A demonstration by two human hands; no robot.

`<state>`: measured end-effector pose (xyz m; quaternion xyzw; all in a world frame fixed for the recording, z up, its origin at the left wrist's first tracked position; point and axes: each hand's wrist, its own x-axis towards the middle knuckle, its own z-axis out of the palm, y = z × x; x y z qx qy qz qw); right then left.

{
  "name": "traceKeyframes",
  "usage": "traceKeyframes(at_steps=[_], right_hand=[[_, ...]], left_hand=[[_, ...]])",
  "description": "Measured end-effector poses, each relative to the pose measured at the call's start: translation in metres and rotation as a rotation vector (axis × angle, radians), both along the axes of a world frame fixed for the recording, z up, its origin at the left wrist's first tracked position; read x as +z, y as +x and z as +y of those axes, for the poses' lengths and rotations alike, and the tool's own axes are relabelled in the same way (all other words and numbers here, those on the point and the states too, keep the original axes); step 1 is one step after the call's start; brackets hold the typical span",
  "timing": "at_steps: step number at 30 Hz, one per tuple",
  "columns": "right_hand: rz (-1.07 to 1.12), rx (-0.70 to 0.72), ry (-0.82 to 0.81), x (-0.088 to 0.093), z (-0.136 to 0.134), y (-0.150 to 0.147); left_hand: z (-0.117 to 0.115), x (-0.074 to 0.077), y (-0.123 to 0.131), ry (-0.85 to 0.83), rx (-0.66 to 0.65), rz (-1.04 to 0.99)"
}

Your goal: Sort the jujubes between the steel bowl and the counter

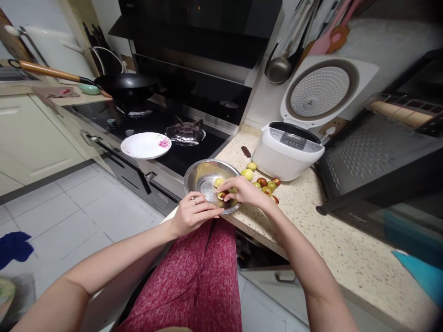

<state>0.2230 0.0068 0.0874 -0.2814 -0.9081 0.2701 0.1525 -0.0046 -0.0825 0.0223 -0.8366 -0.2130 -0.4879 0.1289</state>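
Note:
A steel bowl [200, 177] sits at the counter's front edge with a couple of small green-brown fruits [218, 182] inside. My right hand [242, 191] reaches over the bowl's rim, fingers pinched on one fruit [222, 195]. My left hand [192, 214] rests against the bowl's near rim, fingers curled and pointing toward the right hand; a ring shows on one finger. Several more fruits [263, 182] lie loose on the speckled counter [332, 249] just right of the bowl.
A white rice cooker [289, 150] stands open behind the fruits. A flowered white plate [146, 145] lies on the black hob, with a wok [128, 85] further back. A dark oven-like appliance [384, 161] fills the right. White floor tiles lie to the left.

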Motion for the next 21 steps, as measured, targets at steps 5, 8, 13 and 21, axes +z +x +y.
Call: traceKeyframes(at_steps=[5,8,13,21], right_hand=[[0.067,-0.015,-0.047,-0.001,-0.002,0.004],[0.142,-0.001,-0.064,-0.001,-0.002,0.008],[0.306,-0.064,-0.001,0.006,-0.001,0.027],[0.366,-0.458,0.178,0.022,-0.003,0.091]], left_hand=[[0.001,0.001,0.0,-0.003,-0.014,-0.009],[0.002,0.0,-0.001,0.0,-0.011,-0.017],[0.004,-0.003,-0.003,-0.021,-0.029,-0.038],[0.003,-0.004,-0.008,-0.039,-0.057,-0.023]])
